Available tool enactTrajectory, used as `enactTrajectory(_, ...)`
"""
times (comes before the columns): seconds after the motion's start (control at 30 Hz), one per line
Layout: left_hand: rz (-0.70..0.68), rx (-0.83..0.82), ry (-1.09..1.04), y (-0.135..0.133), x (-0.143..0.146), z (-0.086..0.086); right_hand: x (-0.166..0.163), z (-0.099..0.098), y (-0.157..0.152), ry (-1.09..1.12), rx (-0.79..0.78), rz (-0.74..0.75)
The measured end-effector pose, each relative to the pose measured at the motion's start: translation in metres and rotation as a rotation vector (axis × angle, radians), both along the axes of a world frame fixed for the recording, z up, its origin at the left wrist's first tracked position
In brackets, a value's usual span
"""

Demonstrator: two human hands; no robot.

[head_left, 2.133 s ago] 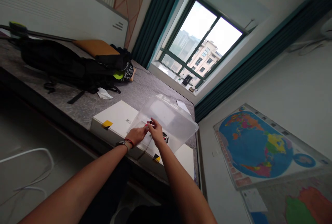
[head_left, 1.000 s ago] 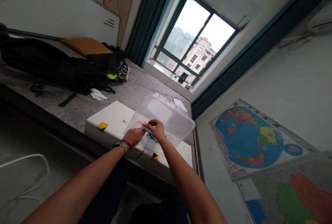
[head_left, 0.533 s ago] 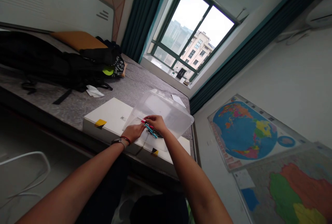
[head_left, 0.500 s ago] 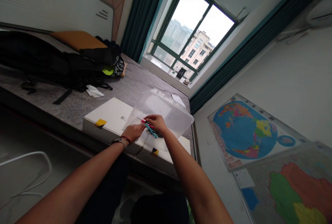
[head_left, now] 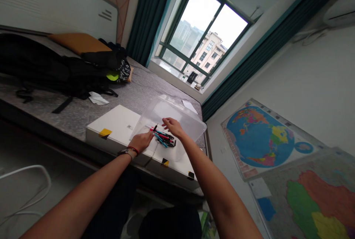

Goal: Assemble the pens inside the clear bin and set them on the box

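My left hand (head_left: 141,142) is closed at the near side of a pile of pens (head_left: 165,140), and a dark pen (head_left: 155,127) sticks up from its fingertips. Black, red and light blue pens make up the pile, lying in a translucent plastic box (head_left: 191,120) whose far wall leans back. Over the far side of the pile hovers my right hand (head_left: 173,126), its fingers apart and nothing seen in them. Some pens are partly hidden behind the left fingers.
White cartons (head_left: 113,124) with yellow-black tabs lie under and beside the box on a grey bed (head_left: 141,80). Crumpled paper (head_left: 98,98) and a black bag (head_left: 55,67) are to the left. World maps (head_left: 260,139) hang on the right wall.
My right hand has drawn back up and to the right from the pens, its fingers opening. The left hand stays near the pile, a dark pen now upright at its fingertips.
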State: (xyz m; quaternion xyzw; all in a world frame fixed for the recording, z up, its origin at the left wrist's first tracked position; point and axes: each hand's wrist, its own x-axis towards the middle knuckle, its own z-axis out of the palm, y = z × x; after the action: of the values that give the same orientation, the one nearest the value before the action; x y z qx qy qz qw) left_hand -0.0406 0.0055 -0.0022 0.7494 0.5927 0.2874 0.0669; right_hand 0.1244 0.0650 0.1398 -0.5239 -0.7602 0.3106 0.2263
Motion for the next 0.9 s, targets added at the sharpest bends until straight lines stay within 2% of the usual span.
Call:
enactTrajectory(0.1, 0.01, 0.002, 0.0, -0.001, 0.0, 0.002, 0.014, 0.0, 0.006, -0.051, -0.038, -0.076)
enactTrajectory(0.17, 0.018, 0.006, -0.003, -0.001, 0.0, 0.002, 0.021, -0.01, 0.006, -0.254, -0.033, -0.086)
enactTrajectory(0.27, 0.027, -0.003, -0.001, -0.002, 0.0, 0.002, 0.028, -0.03, 0.001, -0.622, -0.034, 0.035)
enactTrajectory(0.33, 0.024, -0.007, -0.002, -0.002, 0.0, 0.002, 0.029, -0.043, -0.004, -0.76, -0.042, 0.076)
enactTrajectory(0.43, 0.025, -0.007, -0.008, -0.002, 0.0, 0.002, 0.027, -0.055, -0.008, -0.811, -0.016, -0.012)
enactTrajectory(0.67, 0.041, -0.001, 0.012, -0.001, 0.002, 0.001, 0.021, -0.066, -0.004, -0.865, -0.064, -0.158)
enactTrajectory(0.9, 0.016, 0.002, 0.013, -0.002, 0.001, 0.003, 0.015, -0.079, -0.004, -0.842, -0.045, -0.143)
